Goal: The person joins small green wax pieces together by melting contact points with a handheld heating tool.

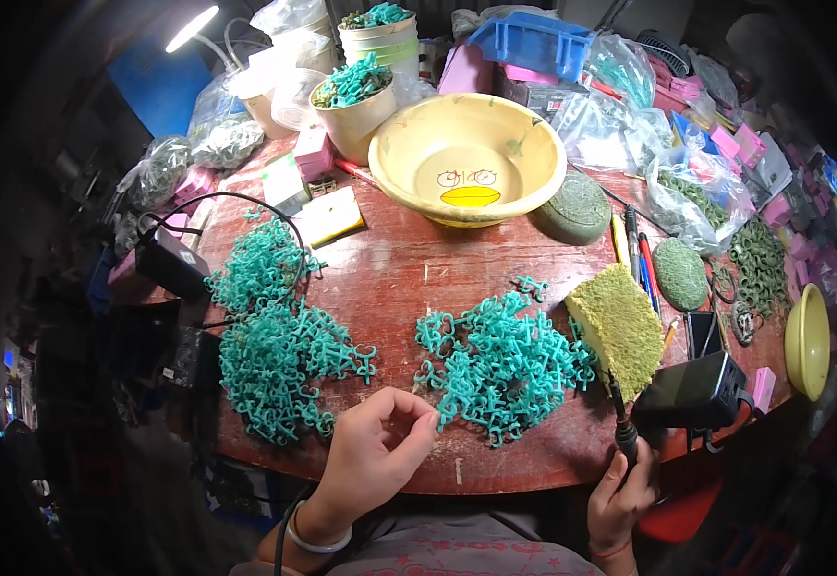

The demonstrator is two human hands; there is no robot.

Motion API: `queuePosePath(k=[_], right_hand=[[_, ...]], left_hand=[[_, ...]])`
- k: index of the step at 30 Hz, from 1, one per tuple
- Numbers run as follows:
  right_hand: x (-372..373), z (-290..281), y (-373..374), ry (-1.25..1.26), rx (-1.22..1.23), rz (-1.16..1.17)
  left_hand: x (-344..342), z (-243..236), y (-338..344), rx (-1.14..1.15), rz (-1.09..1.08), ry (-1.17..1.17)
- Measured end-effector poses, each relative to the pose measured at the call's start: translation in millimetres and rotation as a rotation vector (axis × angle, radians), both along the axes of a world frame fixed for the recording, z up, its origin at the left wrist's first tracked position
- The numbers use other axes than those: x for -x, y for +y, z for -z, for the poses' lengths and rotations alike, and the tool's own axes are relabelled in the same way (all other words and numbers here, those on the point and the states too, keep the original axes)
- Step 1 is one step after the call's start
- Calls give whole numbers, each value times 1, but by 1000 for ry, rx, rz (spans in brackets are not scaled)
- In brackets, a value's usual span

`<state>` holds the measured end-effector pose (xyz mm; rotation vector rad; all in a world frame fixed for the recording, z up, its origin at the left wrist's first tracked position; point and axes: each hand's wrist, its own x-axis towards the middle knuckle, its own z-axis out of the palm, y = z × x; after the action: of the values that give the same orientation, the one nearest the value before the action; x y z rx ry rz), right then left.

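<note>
my landmark is the big yellow basin (418,173), which sits on the red table (394,264) with a cartoon face on its inside. my left hand (380,446), on the near side of the basin, has thumb and finger pinched together on a small teal hooked piece (443,419). that piece is straight toward me from the basin, at the near left edge of the right-hand teal pile (509,360). the other teal pile (274,370) spreads to the near left of the basin, a dark cord (289,219) looping over its far part. my right hand (625,494), to the near right of the basin, grips a black pen-shaped tool (626,432), its thin tip pointing away from me at the rough yellow-green block (618,322) (i can't tell whether the tip really touches it). just to the right of the basin lies a round green disc (572,213), and farther right, toward me, a smaller green lump (679,274) and a black box (692,392). left of the basin stands a pale tub (351,125) heaped with teal pieces; behind the basin is a blue crate (532,46).
</note>
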<state>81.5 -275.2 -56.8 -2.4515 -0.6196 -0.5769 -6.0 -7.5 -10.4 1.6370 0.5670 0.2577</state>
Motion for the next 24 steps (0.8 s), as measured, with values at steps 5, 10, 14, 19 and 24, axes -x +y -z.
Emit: queuePosePath(k=[5, 10, 14, 19, 24], right_hand=[[0, 2, -2, 15, -13, -7], [2, 2, -3, -7, -10, -12], [0, 3, 2, 9, -67, -16], [-1, -19, 8, 131, -257, -137], [-10, -45, 49, 352, -346, -366]], left_hand=[[4, -12, 0, 507, 73, 101], [2, 5, -5, 254, 79, 6], [2, -3, -1, 254, 63, 32], [-5, -3, 1, 660, 164, 138], [3, 10, 0, 860, 210, 43]])
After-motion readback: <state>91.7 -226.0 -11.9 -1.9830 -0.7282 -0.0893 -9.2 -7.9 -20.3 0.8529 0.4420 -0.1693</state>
